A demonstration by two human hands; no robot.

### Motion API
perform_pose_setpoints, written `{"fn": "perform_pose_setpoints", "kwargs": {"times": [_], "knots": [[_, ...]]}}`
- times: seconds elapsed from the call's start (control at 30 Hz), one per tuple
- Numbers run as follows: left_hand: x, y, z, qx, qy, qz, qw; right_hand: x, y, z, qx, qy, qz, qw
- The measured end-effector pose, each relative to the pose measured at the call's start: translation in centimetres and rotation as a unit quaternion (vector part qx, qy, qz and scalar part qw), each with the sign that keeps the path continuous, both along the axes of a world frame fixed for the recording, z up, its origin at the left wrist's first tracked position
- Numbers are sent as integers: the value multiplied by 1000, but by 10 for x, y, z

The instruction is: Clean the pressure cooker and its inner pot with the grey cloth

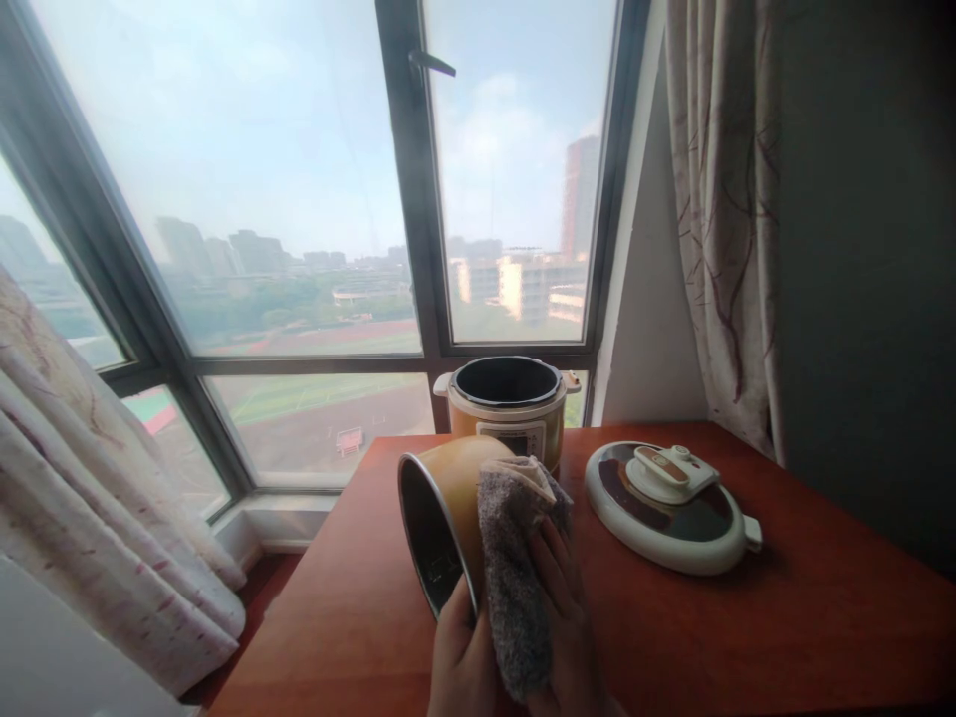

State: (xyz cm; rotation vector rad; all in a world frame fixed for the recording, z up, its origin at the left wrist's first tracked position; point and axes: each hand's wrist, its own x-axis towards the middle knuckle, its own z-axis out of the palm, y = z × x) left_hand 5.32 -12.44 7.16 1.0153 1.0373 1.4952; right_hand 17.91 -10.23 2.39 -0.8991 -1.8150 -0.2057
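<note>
Pot (448,508) on side, mouth facing left.

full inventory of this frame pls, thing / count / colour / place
inner pot: 1, yellow-orange outside, dark inside, tipped on its side at the table's near middle
cloth: 1, grey, draped over the inner pot's outer wall
cooker base: 1, orange and white, open top, far edge of table by the window
lid: 1, white with dark top, lying flat on the table, right of the cooker base
table: 1, reddish-brown wood
window: dark frame, city view behind
curtains: 2, pale patterned, left and right
left hand: 1, at the inner pot's rim
right hand: 1, fingers pressed on the cloth
</note>
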Motion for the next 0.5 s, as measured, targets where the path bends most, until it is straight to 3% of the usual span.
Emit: {"fn": "perform_pose_setpoints", "kwargs": {"times": [0.07, 0.17, 0.33, 0.5], "knots": [[2, -2, -4, 15, 11, 16, 1000, 0, 4, 6, 3, -8, 3, 1000], [-1, -2, -8, 44, 43, 46, 997, -2, 12, 31, -9, -22, 13, 1000], [-5, -4, -9, 55, 103, -3, 993, -12, 31, 93, -81, -45, 33, 995], [6, -19, -17, 31, 107, 60, 992, -25, 69, 155, -203, -86, 23, 975]]}}
